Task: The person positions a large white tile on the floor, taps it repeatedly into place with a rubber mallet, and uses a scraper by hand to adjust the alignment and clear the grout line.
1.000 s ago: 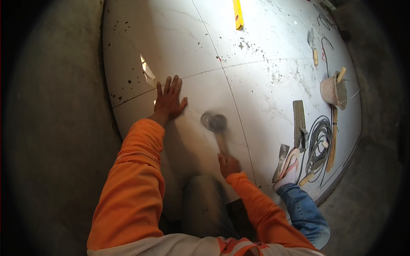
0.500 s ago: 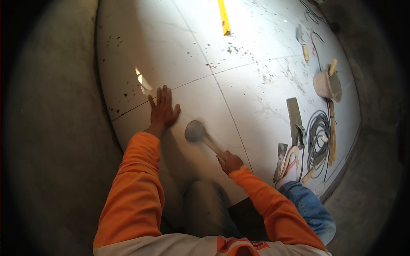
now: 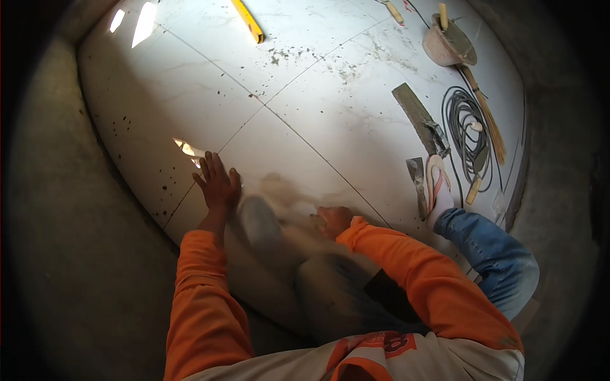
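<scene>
Grey mallet (image 3: 259,223), one; bare hands (image 3: 220,189) (image 3: 335,222), two

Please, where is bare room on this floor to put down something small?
Mostly bare tile lies between the right hand and the long grey trowel, and between the left hand and the crossing joints. The blurred mallet is between the hands. Crowded: the right side, with cable coil, broom and bucket.

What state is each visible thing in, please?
Left grip: open, palm down on floor tiles
Right grip: closed
Mallet: held in right grip, blurred
Cable: coiled
Bucket: upright, wooden handle sticking out
Straw broom: lying flat
Yellow spirit level: lying flat
Long trowel: dirty, lying flat
</scene>
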A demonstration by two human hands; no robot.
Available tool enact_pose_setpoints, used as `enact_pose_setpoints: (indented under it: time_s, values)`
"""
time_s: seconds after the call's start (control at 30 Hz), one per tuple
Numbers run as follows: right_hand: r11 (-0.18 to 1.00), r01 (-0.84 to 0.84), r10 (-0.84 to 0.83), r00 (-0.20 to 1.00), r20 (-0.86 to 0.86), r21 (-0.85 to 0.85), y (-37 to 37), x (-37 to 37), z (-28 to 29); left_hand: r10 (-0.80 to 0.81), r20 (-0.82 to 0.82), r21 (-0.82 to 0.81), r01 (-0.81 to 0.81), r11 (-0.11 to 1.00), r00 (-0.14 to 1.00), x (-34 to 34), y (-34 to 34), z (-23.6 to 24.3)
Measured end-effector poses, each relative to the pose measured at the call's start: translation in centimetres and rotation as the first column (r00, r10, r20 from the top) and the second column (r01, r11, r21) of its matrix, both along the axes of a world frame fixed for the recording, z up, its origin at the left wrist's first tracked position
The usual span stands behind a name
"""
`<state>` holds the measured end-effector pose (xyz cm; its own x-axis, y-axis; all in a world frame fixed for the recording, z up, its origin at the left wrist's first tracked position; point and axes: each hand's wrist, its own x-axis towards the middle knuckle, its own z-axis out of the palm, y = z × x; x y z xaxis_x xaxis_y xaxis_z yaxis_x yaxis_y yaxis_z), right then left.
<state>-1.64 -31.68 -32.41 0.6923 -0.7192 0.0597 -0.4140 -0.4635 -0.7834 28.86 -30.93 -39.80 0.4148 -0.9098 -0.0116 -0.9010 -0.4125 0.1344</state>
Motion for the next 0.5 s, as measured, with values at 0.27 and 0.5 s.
enact_pose_setpoints:
  time_s: [0.27, 0.5]
  values:
    - [0.967, 0.031, 0.062, 0.935, -0.349, 0.253, -0.8, -1.4, 0.9, -0.019, 0.054, -0.019, 0.02, 1.0, 0.998, 0.0, 0.2, -0.5]
    - [0.937, 0.149, -0.159, 0.987, 0.007, 0.316, 3.4, -2.1, 3.3, -0.023, 0.083, 0.061, 0.018, 0.998, 0.996, -0.9, 0.0, -0.2]
